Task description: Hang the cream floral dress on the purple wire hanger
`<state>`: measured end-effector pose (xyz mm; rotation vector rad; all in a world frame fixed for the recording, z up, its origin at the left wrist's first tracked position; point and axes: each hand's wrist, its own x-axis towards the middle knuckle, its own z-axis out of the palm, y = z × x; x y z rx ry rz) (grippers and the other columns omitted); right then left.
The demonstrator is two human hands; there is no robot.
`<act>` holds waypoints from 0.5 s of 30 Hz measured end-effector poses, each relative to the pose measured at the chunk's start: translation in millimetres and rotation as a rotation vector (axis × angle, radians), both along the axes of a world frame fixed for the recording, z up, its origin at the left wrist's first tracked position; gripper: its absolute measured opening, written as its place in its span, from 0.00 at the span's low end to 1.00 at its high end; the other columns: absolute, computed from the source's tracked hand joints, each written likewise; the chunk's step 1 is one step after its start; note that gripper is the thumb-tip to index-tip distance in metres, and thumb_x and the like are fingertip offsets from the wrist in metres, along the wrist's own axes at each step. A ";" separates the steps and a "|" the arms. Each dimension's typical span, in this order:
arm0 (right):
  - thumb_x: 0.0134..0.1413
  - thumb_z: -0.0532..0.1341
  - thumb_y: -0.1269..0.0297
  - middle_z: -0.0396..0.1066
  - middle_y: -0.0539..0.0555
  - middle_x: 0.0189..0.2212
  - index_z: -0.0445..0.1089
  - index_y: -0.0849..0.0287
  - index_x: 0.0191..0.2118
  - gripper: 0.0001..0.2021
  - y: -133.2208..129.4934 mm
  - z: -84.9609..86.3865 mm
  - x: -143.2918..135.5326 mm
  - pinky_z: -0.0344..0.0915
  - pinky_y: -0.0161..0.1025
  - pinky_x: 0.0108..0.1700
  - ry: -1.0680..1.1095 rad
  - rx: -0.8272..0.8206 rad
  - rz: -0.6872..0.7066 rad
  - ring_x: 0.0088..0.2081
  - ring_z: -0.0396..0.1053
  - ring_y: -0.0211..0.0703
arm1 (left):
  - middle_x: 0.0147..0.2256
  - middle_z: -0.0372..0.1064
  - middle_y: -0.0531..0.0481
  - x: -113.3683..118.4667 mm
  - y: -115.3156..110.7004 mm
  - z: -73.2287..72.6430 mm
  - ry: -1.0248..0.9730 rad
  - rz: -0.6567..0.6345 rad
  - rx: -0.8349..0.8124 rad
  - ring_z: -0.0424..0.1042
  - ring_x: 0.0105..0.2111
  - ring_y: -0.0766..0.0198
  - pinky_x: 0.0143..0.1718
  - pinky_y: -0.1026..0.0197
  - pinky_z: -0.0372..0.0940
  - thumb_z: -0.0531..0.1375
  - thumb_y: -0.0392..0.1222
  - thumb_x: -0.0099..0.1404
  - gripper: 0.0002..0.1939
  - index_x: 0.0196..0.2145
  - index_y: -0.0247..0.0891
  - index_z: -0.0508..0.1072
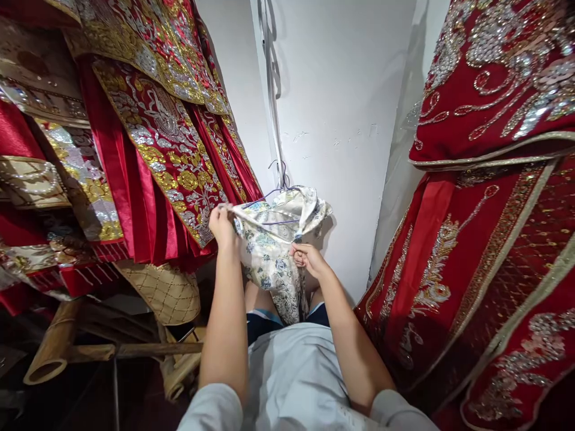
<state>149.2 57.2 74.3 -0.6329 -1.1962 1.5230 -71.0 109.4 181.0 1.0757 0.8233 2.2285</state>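
In front of me hangs a pale garment (265, 257) with a blue and yellow floral print, its neckline gaping. A thin purple hanger (281, 222) runs inside it, the hook near a white pole. My left hand (222, 224) is closed on the garment's left shoulder edge and pulls it outward. With bent fingers my right hand (308, 258) pinches the front edge of the garment, lower and to the right. The right shoulder of the garment droops over the hanger's far end. Its lower part falls between my knees.
Red gowns with gold and silver embroidery (166, 137) hang close on the left. Another beaded red gown (485, 239) hangs on the right. A bamboo frame (94, 353) stands low at left. Ahead are a white wall (341, 78) and a white pole (271, 90).
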 end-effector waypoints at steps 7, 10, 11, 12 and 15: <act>0.49 0.62 0.56 0.51 0.44 0.12 0.68 0.61 0.23 0.14 -6.7 17.7 35.8 0.40 0.32 0.20 0.041 -0.052 -0.029 0.16 0.44 0.31 | 0.35 0.73 0.46 26.2 -2.8 -94.1 -0.195 -0.047 -0.183 0.75 0.41 0.63 0.46 0.60 0.70 0.55 0.35 0.61 0.05 0.36 0.41 0.66; 0.50 0.60 0.56 0.50 0.43 0.11 0.68 0.61 0.23 0.13 -13.8 20.1 48.3 0.40 0.33 0.21 0.037 -0.044 -0.017 0.16 0.43 0.31 | 0.44 0.74 0.46 31.1 -9.8 -91.6 -0.163 -0.024 -0.129 0.73 0.48 0.64 0.45 0.63 0.68 0.57 0.39 0.61 0.06 0.38 0.42 0.65; 0.51 0.60 0.56 0.50 0.44 0.11 0.68 0.61 0.23 0.14 -16.0 19.6 49.0 0.40 0.33 0.21 0.013 -0.044 0.001 0.16 0.43 0.31 | 0.49 0.73 0.45 28.5 -14.1 -86.1 -0.124 -0.044 -0.104 0.72 0.49 0.63 0.42 0.63 0.68 0.57 0.42 0.63 0.07 0.39 0.43 0.64; 0.51 0.60 0.56 0.50 0.44 0.11 0.68 0.61 0.23 0.14 -17.9 19.0 48.2 0.41 0.33 0.21 -0.016 -0.044 0.022 0.16 0.43 0.31 | 0.53 0.71 0.45 24.3 -19.2 -79.8 -0.068 -0.081 -0.085 0.71 0.51 0.61 0.40 0.63 0.69 0.58 0.45 0.64 0.08 0.40 0.44 0.64; 0.51 0.60 0.56 0.51 0.44 0.11 0.70 0.61 0.22 0.14 -22.0 18.1 41.0 0.42 0.34 0.21 -0.087 -0.032 0.092 0.16 0.43 0.31 | 0.57 0.67 0.45 5.4 -36.9 -61.4 0.102 -0.225 -0.077 0.72 0.49 0.58 0.33 0.63 0.68 0.58 0.53 0.65 0.11 0.40 0.46 0.64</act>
